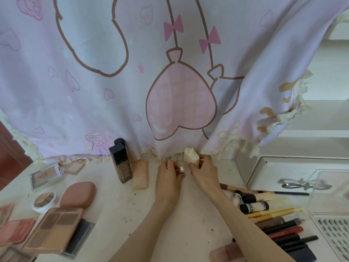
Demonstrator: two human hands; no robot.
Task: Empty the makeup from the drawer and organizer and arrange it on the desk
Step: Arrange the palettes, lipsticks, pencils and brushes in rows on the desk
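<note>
Gripping a cream-coloured bottle (pixel 191 156) at twelve o'clock on the worktop (pixel 117 205), the right hand (pixel 204 170) curls round it against the curtain hem (pixel 147 154). Just at its nine o'clock, the left hand (pixel 169 172) pinches a small clear item (pixel 180 169).

A bare strip of the desk (pixel 117 210) is left down the middle, flanked by palettes (pixel 54 227) and a sponge (pixel 78 193) on the left and by a row of brushes and tubes (pixel 272 214) on the right. The far edge is closed off by the hanging cloth (pixel 132 82), against which a dark bottle (pixel 120 161) and a cream bottle (pixel 191 156) are stood. The right rear is blocked by a white tray (pixel 255 173).
</note>
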